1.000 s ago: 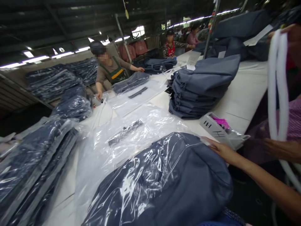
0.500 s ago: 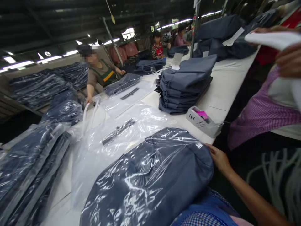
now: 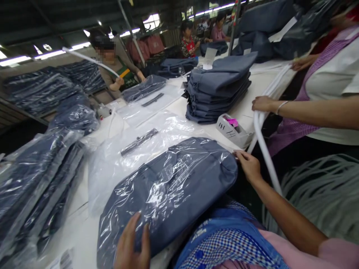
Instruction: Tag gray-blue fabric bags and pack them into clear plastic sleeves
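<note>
In front of me a dark blue-grey fabric bag [image 3: 174,186] lies on the table inside a shiny clear plastic sleeve. My left hand [image 3: 131,246] is at its near left part, fingers stretched out and apart, seemingly resting on the plastic. At the right end, my right hand [image 3: 249,164] has thumb and fingers pinched together, apparently on the edge of the plastic sleeve. Just beyond the bag, flat clear plastic sleeves [image 3: 106,175] are spread out, a dark zipper strip [image 3: 139,142] showing on one.
A stack of blue-grey bags [image 3: 218,89] and a grey box [image 3: 231,129] with something pink stand beyond. Wrapped bags [image 3: 36,186] pile up at left. A co-worker's hand [image 3: 262,104] at right holds white tubing [image 3: 266,149]; across the table another person [image 3: 117,74] holds a white tube.
My left hand has come into view over the wrapped bag. My right hand stays at its right end. The co-worker at right has brought white tubing down by the table edge; the person opposite has raised a tube.
</note>
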Demonstrator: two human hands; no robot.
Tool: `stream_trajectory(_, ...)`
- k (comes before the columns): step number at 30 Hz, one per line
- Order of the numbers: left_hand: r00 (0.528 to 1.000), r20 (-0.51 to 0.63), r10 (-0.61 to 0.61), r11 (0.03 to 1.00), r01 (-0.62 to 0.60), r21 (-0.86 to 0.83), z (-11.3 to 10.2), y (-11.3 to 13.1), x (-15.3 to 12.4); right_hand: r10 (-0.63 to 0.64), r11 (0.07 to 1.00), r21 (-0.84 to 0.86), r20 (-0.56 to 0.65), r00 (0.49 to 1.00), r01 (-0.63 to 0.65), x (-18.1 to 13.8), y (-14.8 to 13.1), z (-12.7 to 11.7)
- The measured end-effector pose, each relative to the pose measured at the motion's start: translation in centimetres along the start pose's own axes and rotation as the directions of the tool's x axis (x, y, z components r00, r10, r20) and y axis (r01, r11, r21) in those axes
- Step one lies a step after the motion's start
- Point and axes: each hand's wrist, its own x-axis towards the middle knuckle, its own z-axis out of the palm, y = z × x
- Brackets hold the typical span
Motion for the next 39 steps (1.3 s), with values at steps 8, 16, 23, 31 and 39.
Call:
stream_trajectory(8, 0.873, 0.268, 0.408, 0.913, -0.393, -0.108, 7.9, 2.7, 3.4, -0.136, 0.989, 0.044, -0.03, 0.99, 0.138, 0.5, -1.5, 0.1)
stream_trajectory(16, 0.878, 0.335, 0.341, 0.938, -0.293, -0.187, 4.7, 3.5, 2.9, 0.393, 0.891, 0.02, 0.465, 0.793, -0.453, -5.9, 0.5, -4.1)
stream_trajectory(23, 0.8, 0.397, 0.449, 0.891, -0.437, -0.126, 7.3, 8.8, 4.3, 0.089, 0.683, 0.104, 0.971, 0.223, -0.723, -14.3, -2.8, -0.3)
stream_trajectory(31, 0.735, 0.411, 0.54, 0.819, -0.571, -0.055, 8.4, 8.3, -0.5, -0.073, 0.562, 0.107, 0.994, 0.079, -0.82, -15.3, -5.6, 2.1)
stream_trajectory(39, 0.883, 0.222, 0.413, 0.904, -0.428, 0.02, 5.4, 8.7, 3.2, -0.384, 0.572, 0.317, 0.918, 0.094, -0.757, -13.8, -13.4, 3.5)
